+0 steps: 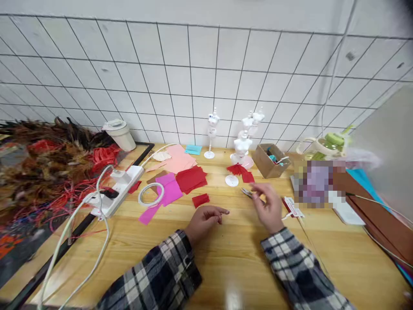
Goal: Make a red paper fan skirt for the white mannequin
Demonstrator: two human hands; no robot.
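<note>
My left hand (205, 221) is just above the wooden table, index finger stretched out to the right and the other fingers loosely bent; nothing shows in it. A small folded piece of red paper (200, 200) lies just beyond it. My right hand (268, 207) is over a pair of small metal snips (247, 192), thumb and fingers apart. The hand hides part of the snips, and I cannot tell whether it touches them. Beyond are a fringed red piece (237, 169) and a white round stand base (231, 180).
White mannequin stands (241, 144) are at the back beside a cardboard box (269, 161). Red sheets (191, 179), magenta paper (169, 189) and a tape roll (151, 194) lie left. A power strip (119, 191) with trailing cables borders feathers (54, 168). A white device (346, 209) sits right.
</note>
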